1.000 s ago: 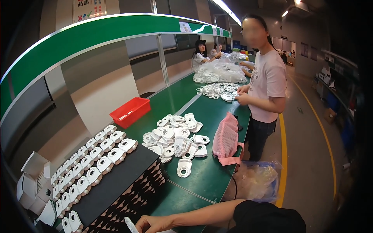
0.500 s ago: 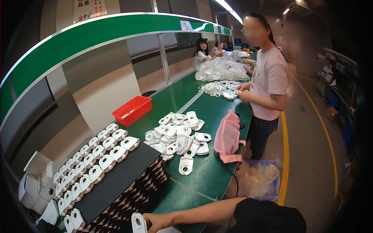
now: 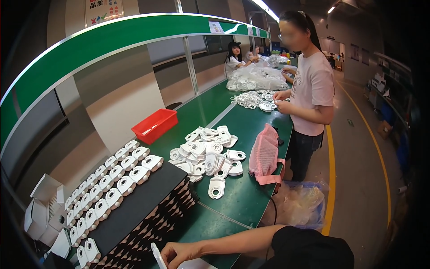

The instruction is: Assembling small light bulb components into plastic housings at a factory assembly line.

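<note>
My right hand (image 3: 178, 253) is at the lower edge, its fingers closed around a flat white plastic part (image 3: 157, 256) now seen nearly edge-on. My left hand does not show. Beside my right hand stands a tall stack of black trays (image 3: 154, 226). White plastic parts with round holes (image 3: 102, 208) lie in rows on the top tray, and its right strip is bare black. Beyond the stack, a loose heap of similar white parts (image 3: 207, 150) lies on the green tabletop. One white part (image 3: 216, 188) rests at the heap's near edge.
A red bin (image 3: 155, 127) sits behind the heap, a pink mesh bag (image 3: 265, 154) near the right edge. An open white carton (image 3: 45, 210) is at far left. A co-worker (image 3: 311, 94) stands at the right by white rings (image 3: 253, 99). A lined bin (image 3: 298, 204) stands below.
The white part in my right hand has turned from showing its holed face to nearly edge-on. My view has shifted slightly.
</note>
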Demonstrator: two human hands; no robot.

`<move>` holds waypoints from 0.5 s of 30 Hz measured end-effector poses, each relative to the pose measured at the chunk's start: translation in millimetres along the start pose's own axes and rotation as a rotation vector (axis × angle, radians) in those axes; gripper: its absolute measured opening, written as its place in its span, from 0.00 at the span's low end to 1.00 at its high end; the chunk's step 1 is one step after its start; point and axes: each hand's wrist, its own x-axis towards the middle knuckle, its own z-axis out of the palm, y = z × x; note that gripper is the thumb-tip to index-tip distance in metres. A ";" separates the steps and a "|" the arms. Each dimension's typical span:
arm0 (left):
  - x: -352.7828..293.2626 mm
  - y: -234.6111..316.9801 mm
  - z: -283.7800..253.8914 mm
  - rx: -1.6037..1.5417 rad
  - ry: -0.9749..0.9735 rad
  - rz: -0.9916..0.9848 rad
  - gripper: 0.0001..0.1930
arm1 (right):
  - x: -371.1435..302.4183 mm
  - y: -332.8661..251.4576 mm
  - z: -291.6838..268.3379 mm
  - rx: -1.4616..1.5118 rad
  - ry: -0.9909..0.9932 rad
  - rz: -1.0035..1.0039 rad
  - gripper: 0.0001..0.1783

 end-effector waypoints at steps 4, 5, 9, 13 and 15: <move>4.3 -1.3 3.3 0.010 -0.008 0.012 0.13 | -0.1 -1.7 -2.3 -0.002 0.007 -0.006 0.08; 3.9 -2.3 4.1 -0.001 -0.004 0.015 0.12 | 0.0 -1.4 -3.2 -0.021 0.019 -0.002 0.10; -2.0 -4.9 3.8 0.003 0.000 0.035 0.10 | -0.1 -3.0 2.0 -0.025 -0.009 -0.020 0.12; -0.7 -3.8 3.2 0.011 0.006 0.059 0.10 | -2.0 -3.6 2.5 -0.026 -0.007 -0.007 0.13; 0.3 -3.8 2.5 0.002 -0.011 0.060 0.11 | -2.1 -4.0 2.4 -0.031 -0.018 -0.006 0.13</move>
